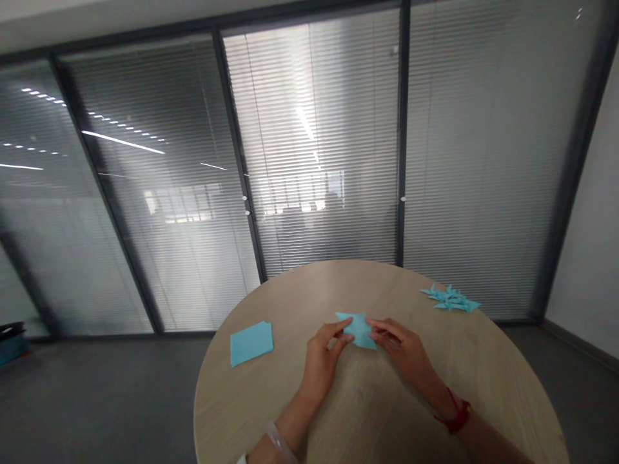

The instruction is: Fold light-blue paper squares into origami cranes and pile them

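Dark-topped object at far left: stands low at the picture's edge (12, 343), partly cut off; it may be a bin, and I cannot tell what it holds.
Flat blue stack: lies on the left of the round wooden table (387, 419), well apart from the left hand (326, 348).
Left hand: thumb and forefinger pinch the left part of the small blue paper (359, 330); a clear band (280, 441) circles the wrist.
Small blue paper: sits between the two hands, just ahead of the palms, with its longer axis slanting from far left to near right; neither hand is clearly nearer.
Right hand (403, 348): fingertips pinch the paper's right edge, opposite the left grip; how the hidden fingers sit beneath, I cannot tell.
Red band: circles the right wrist (454, 412).
Pointed blue folded pieces: heap together near the table's far right rim (451, 298), beyond the right hand.
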`<state>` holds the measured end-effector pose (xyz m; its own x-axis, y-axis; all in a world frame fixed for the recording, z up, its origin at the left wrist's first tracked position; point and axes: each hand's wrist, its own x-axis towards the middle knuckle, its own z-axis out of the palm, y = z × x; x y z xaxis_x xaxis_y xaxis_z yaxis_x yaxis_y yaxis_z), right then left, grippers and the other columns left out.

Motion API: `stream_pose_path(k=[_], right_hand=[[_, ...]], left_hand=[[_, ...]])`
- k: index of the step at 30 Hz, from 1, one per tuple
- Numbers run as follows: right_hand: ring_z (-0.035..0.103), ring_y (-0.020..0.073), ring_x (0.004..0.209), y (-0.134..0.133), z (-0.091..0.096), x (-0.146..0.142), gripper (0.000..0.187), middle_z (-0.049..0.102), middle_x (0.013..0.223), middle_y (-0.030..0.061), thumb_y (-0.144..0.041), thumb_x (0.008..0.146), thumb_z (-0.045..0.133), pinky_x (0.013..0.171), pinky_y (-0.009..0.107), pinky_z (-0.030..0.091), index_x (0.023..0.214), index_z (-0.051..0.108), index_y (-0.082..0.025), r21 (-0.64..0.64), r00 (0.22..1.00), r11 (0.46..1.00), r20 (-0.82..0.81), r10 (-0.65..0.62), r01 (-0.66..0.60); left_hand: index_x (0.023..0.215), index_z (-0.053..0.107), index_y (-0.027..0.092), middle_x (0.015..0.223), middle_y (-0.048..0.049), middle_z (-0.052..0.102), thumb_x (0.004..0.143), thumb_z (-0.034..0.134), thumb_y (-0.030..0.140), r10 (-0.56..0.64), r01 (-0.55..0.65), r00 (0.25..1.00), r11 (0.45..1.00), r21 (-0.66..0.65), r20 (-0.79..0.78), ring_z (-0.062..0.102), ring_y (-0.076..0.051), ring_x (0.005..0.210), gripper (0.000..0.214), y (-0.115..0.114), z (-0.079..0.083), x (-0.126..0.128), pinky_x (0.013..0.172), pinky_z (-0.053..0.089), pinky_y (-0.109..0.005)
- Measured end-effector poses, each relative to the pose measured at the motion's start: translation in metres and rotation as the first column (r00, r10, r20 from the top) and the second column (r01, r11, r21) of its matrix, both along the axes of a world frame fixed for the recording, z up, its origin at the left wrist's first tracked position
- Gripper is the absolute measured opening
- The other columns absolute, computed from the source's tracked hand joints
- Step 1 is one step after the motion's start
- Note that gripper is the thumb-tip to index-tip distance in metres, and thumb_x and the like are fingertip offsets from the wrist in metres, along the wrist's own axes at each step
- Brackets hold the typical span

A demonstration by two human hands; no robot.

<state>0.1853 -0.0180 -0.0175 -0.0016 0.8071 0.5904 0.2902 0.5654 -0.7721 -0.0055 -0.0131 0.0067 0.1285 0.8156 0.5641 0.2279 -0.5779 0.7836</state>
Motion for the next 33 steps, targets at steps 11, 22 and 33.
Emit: stream_pose_path(k=[11,22,33], right_hand=[[0.064,0.0188,0.082,-0.0014,0.0024,-0.0012,0.021,0.07,0.088,0.005,-0.037,0.083,0.062,0.073,0.028,0.052,0.095,0.073,-0.023,0.027,0.999,0.999,0.033,0.034,-0.035],[0.062,0.0168,0.071,-0.002,0.0036,-0.0014,0.017,0.068,0.076,0.0028,-0.036,0.082,0.063,0.067,0.027,0.05,0.081,0.073,-0.022,0.078,0.998,0.997,0.062,0.009,-0.014],[0.064,0.0176,0.074,-0.0055,0.0037,-0.0025,0.018,0.069,0.08,0.0041,-0.033,0.087,0.058,0.07,0.028,0.051,0.084,0.071,-0.022,0.203,0.981,0.976,0.161,-0.11,0.077]], left_hand=[[0.093,0.075,0.023,0.096,-0.0045,0.074,0.075,0.067,0.027,-0.105,0.118,0.99,0.981,-0.152,0.093,0.067,-0.022,0.088,0.02,-0.0003,0.0009,0.0028,0.084,0.049,-0.03],[0.086,0.076,0.022,0.092,-0.0045,0.075,0.073,0.069,0.028,-0.11,0.131,0.984,0.98,-0.15,0.143,0.068,-0.022,0.088,0.016,0.0035,-0.0053,0.0026,0.083,0.051,-0.029],[0.089,0.076,0.023,0.091,-0.0031,0.075,0.078,0.066,0.025,-0.015,0.015,1.0,1.0,-0.013,-0.017,0.068,-0.02,0.086,0.015,-0.0036,0.0002,0.0014,0.083,0.051,-0.028]])
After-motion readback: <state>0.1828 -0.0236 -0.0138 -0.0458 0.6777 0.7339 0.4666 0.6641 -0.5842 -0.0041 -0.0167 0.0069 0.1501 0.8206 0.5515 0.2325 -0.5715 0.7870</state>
